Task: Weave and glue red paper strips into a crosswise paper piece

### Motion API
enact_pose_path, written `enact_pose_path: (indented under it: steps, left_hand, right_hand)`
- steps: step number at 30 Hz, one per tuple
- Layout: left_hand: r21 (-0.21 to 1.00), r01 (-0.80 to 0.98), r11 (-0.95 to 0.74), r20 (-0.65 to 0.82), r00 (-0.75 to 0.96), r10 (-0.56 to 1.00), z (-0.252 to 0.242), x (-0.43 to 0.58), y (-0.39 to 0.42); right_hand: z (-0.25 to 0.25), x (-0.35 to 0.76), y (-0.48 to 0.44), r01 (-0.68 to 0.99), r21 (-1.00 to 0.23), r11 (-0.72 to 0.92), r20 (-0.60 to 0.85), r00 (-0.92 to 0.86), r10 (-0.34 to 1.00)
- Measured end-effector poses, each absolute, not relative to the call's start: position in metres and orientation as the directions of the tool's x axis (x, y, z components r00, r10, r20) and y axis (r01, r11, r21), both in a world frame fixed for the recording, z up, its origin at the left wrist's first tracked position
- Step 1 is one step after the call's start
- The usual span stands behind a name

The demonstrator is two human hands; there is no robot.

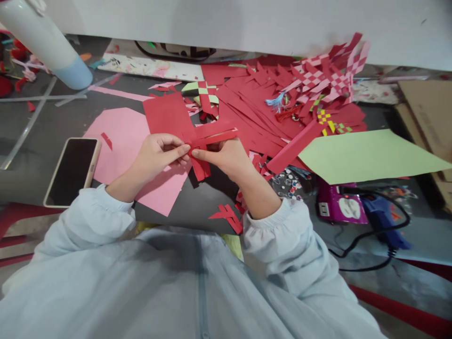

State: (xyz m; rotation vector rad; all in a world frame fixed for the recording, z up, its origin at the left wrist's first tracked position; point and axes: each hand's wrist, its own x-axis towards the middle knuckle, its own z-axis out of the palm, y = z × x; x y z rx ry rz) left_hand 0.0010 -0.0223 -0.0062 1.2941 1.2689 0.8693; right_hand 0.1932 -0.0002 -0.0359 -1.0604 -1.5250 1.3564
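Note:
My left hand [157, 153] and my right hand [222, 157] meet over the dark table, both pinching a piece of red paper [173, 117] cut into strips. The uncut part of the sheet sticks up and away from my left fingers. Loose red strips [219, 134] fan out to the right above my right hand, and others hang down between my thumbs. Under my left hand lies a pink paper sheet [120, 136].
A phone [72, 172] lies at the left. A heap of red strips and woven red-and-pink paper pieces [318, 80] fills the far right. A light green sheet [363, 155] lies right, above a purple box [339, 207] and a blue glue gun [381, 219] with black cord. Red scraps [228, 216] lie near me.

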Motion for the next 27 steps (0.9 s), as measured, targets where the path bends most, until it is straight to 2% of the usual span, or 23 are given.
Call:
enact_pose_path:
  steps: [2, 9, 17, 27]
  left_hand:
    - [0.969, 0.201, 0.145, -0.173, 0.133, 0.976, -0.0046, 0.0018, -0.0225]
    - [0.963, 0.242, 0.116, -0.143, 0.098, 0.985, -0.0041, 0.0015, -0.0232]
    - [0.962, 0.255, 0.101, -0.142, 0.146, 0.979, -0.0063, 0.0007, -0.0213]
    - [0.963, 0.245, 0.112, -0.161, 0.19, 0.969, -0.0063, 0.0008, -0.0213]
  right_hand:
    - [-0.0377, 0.1931, 0.0005, 0.003, -0.999, 0.034, 0.032, -0.31, 0.95]
    - [-0.0368, 0.1919, 0.0013, 0.008, -1.0, -0.012, -0.013, -0.202, 0.979]
    - [-0.0316, 0.1896, 0.0, -0.099, -0.977, -0.187, -0.159, -0.237, 0.958]
    - [-0.0349, 0.1858, 0.0, -0.121, -0.976, -0.181, -0.148, -0.244, 0.959]
